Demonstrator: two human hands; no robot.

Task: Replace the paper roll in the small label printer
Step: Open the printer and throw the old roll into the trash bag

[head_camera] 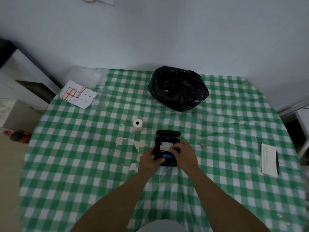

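Note:
A small black label printer lies on the green checked tablecloth near the table's middle, its lid hinged open toward the far side. White paper shows inside its open bay. My left hand grips the printer's left side, thumb across its front panel. My right hand rests on the printer's right side, fingertips touching the paper in the bay. A second white paper roll stands on end to the upper left of the printer, apart from both hands.
A black plastic bag sits at the back centre. A sheet of red-edged labels lies at the far left corner. Torn paper scraps lie left of the printer. A notepad with a pen is at the right.

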